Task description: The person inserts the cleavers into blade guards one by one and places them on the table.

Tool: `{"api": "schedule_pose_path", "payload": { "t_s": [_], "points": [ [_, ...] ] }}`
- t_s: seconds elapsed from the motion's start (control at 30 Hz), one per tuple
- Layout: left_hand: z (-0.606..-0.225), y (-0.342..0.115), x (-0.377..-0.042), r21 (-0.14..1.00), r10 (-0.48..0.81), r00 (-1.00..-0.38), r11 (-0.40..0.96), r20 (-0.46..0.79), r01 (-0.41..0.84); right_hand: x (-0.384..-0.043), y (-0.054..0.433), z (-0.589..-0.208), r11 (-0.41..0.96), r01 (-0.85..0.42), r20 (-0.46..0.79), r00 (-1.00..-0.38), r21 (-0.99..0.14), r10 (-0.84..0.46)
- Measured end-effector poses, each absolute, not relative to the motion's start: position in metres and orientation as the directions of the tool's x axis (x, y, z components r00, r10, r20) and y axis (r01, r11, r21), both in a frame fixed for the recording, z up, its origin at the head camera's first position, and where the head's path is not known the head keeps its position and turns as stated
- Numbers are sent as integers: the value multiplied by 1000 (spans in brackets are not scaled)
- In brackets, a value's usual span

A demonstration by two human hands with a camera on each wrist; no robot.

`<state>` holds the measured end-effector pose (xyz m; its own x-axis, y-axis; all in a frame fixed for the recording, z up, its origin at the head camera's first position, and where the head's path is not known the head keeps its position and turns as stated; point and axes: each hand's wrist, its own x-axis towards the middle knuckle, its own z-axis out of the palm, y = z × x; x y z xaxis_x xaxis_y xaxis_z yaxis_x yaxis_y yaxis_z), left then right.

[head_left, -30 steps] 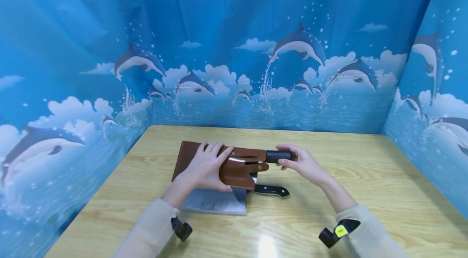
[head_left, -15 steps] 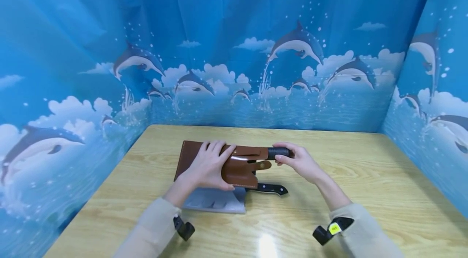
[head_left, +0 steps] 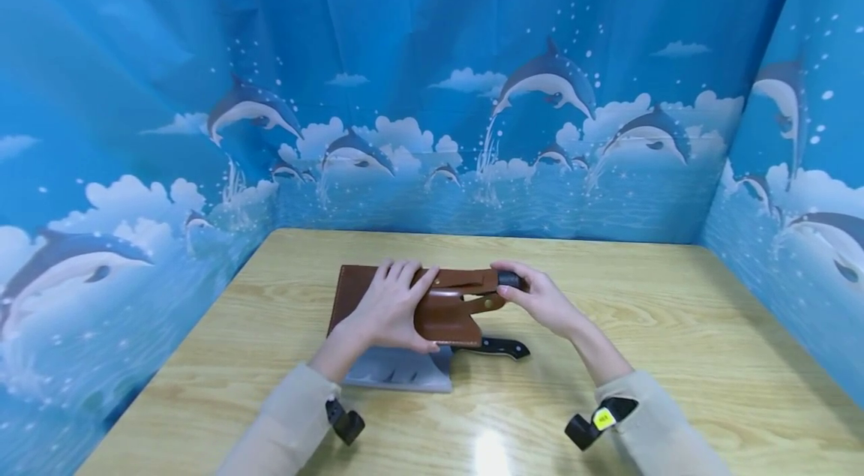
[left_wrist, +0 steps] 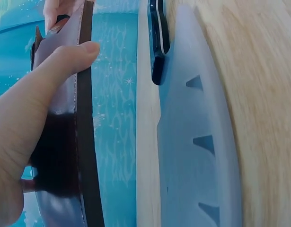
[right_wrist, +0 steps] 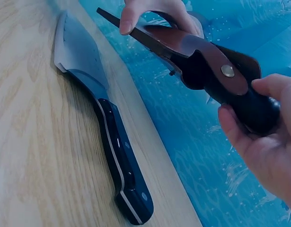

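Note:
My left hand [head_left: 390,309] grips a brown leather knife sheath [head_left: 448,318] across its width, thumb along the near edge and fingers over the far edge. From the sheath's right end sticks the black handle [head_left: 509,279] of a knife; its blade is hidden inside the leather. My right hand [head_left: 543,303] holds that handle's end between thumb and fingers. In the right wrist view, a leather strap [right_wrist: 227,84] with a metal snap lies against the handle. Both wrist views show the sheath held up off the table.
On the wooden table [head_left: 607,356], nearer to me, lies a second knife with a black riveted handle [head_left: 502,347]. A translucent pale guard [head_left: 405,371] covers its blade. Behind the table hangs a blue dolphin-print curtain [head_left: 378,191].
My right hand has moved left, pushing the knife deeper, so less of its black handle shows. The sheath has shifted slightly right in my left hand. The second knife lies still.

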<state>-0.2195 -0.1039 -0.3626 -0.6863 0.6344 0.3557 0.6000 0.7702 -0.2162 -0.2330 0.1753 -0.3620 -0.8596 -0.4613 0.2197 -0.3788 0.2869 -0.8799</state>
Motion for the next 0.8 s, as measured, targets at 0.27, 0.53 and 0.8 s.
{"api": "schedule_pose_path", "payload": {
  "t_s": [0.27,0.53,0.8],
  "points": [
    [-359,-110,-221,-195,623,-680,776,388,599,-235,178,-363,167,-263,181,-902,-950,-393],
    [-359,-110,-223,-164,629,-680,768,378,619,-235,178,-360,207,-249,166,-922,-946,-350],
    [-360,-108,-226,-170,617,-685,778,388,604,-240,173,-362,191,-282,209,-920,-940,-333]
  ]
}}
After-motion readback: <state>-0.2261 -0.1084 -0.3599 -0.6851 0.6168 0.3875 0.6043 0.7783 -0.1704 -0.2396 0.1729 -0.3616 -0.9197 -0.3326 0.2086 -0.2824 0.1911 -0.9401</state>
